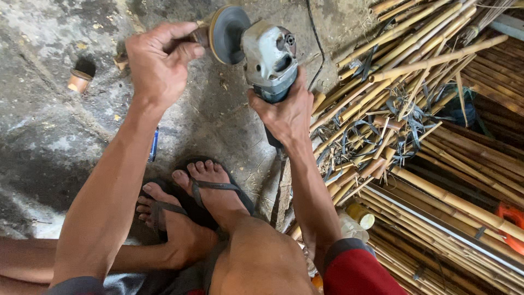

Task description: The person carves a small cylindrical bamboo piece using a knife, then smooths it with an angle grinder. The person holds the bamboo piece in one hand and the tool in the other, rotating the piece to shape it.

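Note:
My right hand [286, 109] grips the body of a grey angle grinder [270, 54], held up in front of me with its dark round disc [228, 34] facing left. My left hand [159, 63] is closed on a small brown piece [199, 34], pressing it against the disc's face. The piece is mostly hidden by my fingers. Below, my two feet in dark sandals [202, 196] rest on the concrete floor.
A large heap of bamboo canes [431, 125] with dark strips fills the right side. A short bamboo offcut [79, 81] lies on the floor [49, 136] at upper left. A blue pen-like object [154, 144] lies near my left forearm. An orange item [510, 216] sits at far right.

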